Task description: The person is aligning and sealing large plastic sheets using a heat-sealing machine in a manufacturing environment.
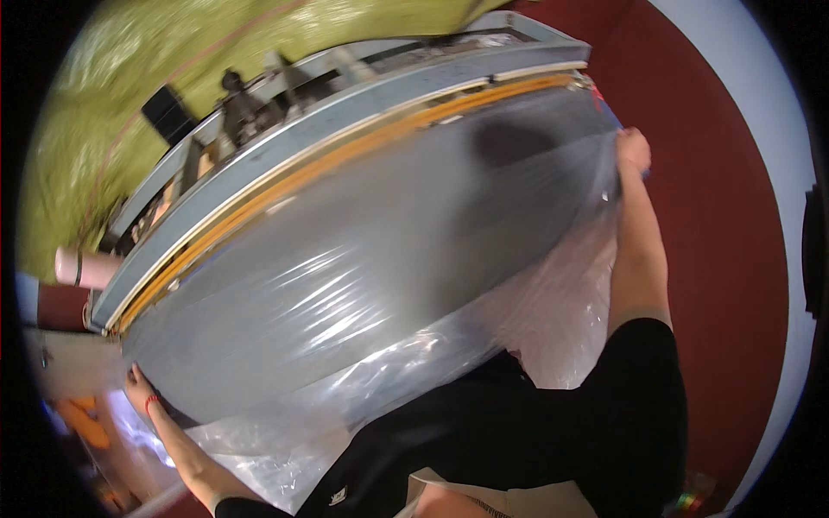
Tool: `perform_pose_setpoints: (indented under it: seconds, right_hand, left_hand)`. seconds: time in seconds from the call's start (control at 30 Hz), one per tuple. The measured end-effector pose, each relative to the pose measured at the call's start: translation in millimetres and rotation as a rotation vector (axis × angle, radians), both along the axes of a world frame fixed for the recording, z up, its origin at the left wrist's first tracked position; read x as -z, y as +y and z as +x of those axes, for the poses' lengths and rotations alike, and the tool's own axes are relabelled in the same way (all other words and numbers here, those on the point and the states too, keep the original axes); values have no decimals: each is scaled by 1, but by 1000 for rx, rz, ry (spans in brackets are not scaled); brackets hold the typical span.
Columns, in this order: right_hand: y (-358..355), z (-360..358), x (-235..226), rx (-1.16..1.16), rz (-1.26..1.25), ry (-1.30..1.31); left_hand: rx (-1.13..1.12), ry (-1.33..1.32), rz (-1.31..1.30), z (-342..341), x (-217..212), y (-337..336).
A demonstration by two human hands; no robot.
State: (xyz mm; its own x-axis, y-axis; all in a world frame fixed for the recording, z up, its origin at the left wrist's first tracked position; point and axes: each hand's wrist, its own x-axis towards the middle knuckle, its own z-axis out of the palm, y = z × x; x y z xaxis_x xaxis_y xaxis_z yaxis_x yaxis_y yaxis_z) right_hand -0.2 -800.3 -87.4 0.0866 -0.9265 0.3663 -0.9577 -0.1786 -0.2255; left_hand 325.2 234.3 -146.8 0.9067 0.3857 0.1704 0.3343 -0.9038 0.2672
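A clear plastic sheet [414,350] lies over a long grey tabletop [389,198], and its near part hangs loose in front of my body. At the right end, my right hand [635,151] is closed on the sheet near the far corner, with the arm stretched out. My left hand [138,393], a red band at its wrist, is closed at the left end by the sheet's edge; its fingers are partly hidden. Wrinkles and bright glare run across the plastic between the hands.
Along the far edge run an orange strip [363,138] and a grey metal trough [363,91] holding tools and parts. A pink bottle [86,268] stands at the far left. Yellow-green sheeting [173,52] lies beyond. Dark red floor [708,216] extends along the right.
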Motion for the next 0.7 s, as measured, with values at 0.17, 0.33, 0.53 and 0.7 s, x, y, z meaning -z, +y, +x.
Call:
perform_pose_setpoints:
  seconds: [0.17,0.33,0.53,0.7]
  right_hand:
    - [1,25,10,-75,-1,25]
    - [-10,6,17,-91,-45,9]
    - [-7,18,17,-133,-15,-47]
    - [-13,12,20,-117,-2,-97]
  left_hand:
    - [398,-501,-293,-21,-54,-154]
    - [987,199,-852,-162,-107,-496]
    - [1631,66,-477,-266,-80,-697]
    - [1631,98,-237,-279,-64,-764]
